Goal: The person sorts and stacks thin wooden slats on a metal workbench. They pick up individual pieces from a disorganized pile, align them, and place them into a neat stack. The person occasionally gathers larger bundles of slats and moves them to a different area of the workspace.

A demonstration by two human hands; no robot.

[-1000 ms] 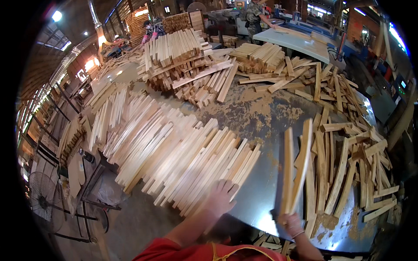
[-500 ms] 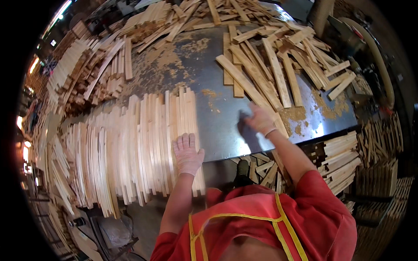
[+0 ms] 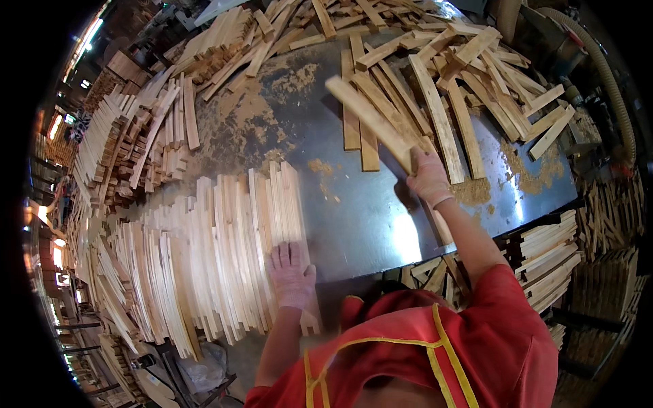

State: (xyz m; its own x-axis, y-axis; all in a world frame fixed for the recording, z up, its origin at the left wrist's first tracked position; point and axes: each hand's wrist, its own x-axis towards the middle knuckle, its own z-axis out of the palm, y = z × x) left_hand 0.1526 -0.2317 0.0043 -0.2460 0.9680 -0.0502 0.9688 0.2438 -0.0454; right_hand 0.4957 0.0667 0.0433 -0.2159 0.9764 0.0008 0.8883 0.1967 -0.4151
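Observation:
My right hand [image 3: 430, 178], in a pale glove, grips the near end of a wooden slat [image 3: 371, 122] at the right of the metal table [image 3: 354, 238]. The slat's far end is raised and slants away to the left over other loose slats. My left hand [image 3: 291, 272], gloved too, rests flat with fingers stretched on the right end of a row of pale wooden slats [image 3: 224, 251]. Those slats lie side by side along the table's left, their near ends sticking out past its front edge.
A jumbled heap of slats [image 3: 469, 88] covers the table's far right. Stacked slats [image 3: 129, 143] stand at the far left, and sawdust [image 3: 238, 115] is scattered between. More stacked wood [image 3: 547, 251] sits below the table's right edge. A ribbed hose [image 3: 609, 75] curves at the far right.
My right hand has moved up and right and closed on the slat, whose far end has lifted. My left hand stays on the row. The whole view has shifted a little.

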